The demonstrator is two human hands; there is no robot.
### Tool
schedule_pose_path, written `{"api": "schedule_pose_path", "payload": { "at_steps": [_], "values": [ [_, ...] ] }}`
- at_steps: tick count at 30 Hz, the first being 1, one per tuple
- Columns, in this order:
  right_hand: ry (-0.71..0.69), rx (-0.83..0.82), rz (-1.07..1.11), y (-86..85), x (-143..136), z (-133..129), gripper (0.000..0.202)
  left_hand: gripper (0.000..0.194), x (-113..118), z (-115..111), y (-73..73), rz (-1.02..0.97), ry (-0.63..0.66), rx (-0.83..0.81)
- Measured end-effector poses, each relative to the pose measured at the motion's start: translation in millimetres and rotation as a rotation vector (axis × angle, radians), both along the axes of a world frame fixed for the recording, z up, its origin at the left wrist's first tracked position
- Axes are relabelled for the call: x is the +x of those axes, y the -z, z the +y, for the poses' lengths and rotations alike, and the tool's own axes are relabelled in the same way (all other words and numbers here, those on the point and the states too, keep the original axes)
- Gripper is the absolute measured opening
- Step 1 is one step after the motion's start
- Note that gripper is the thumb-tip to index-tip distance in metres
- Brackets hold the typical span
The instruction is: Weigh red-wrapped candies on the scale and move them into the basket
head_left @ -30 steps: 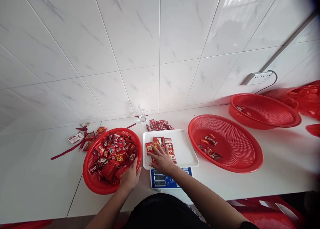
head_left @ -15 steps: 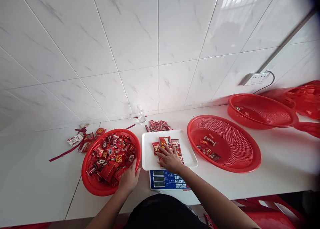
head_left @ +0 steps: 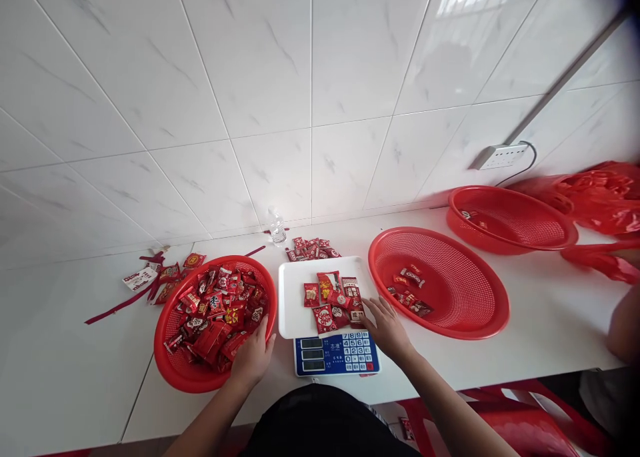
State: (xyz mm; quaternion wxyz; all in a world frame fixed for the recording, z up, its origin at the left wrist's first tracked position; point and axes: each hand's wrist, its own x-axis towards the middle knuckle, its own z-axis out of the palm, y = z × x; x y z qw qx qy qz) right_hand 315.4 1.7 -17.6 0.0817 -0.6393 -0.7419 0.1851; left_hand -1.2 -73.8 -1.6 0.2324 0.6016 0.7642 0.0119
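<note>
On the white tray (head_left: 295,310) of the blue scale (head_left: 337,356) lie several red candy packets (head_left: 327,317). The right hand (head_left: 387,327), partly open, has its fingers at the packets' right edge; whether it grips any, I cannot tell. The left hand (head_left: 253,357) rests loosely curved against the rim of the filled red basket (head_left: 163,370) on the desk (head_left: 65,377).

Marble-veined white tile wall (head_left: 270,64), white tabletop (head_left: 65,344), white power strip (head_left: 501,156).
</note>
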Motion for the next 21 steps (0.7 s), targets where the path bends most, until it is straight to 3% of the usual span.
{"api": "schedule_pose_path", "payload": {
  "at_steps": [12, 21],
  "values": [
    [0.008, 0.053, 0.085, -6.0, -25, -5, 0.040, 0.054, -2, 1, 7.6, 0.055, 0.023, 0.010],
    [0.066, 0.078, 0.181, -3.0, -20, -3, 0.027, 0.053, 1, 1, -0.2, 0.066, 0.021, 0.003]
  ]
}}
